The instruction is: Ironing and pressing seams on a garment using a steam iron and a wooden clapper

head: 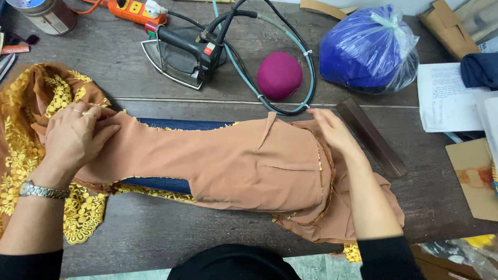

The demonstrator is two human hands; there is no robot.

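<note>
A tan garment (228,161) with gold lace trim (31,155) lies stretched over a dark blue padded board (171,124) on the wooden table (155,233). My left hand (72,137), with rings and a wristwatch, presses flat on the fabric at the left end. At the right end my right hand (332,129) rests fingers-down on the cloth near a gold-edged seam. Neither hand lifts the fabric.
Behind the garment stand a black iron (181,52) with hoses, a magenta rounded pad (279,74), and a blue bundle in a plastic bag (368,49). A dark wooden bar (371,137) lies right of my right hand. Papers (448,96) and cardboard sit at right.
</note>
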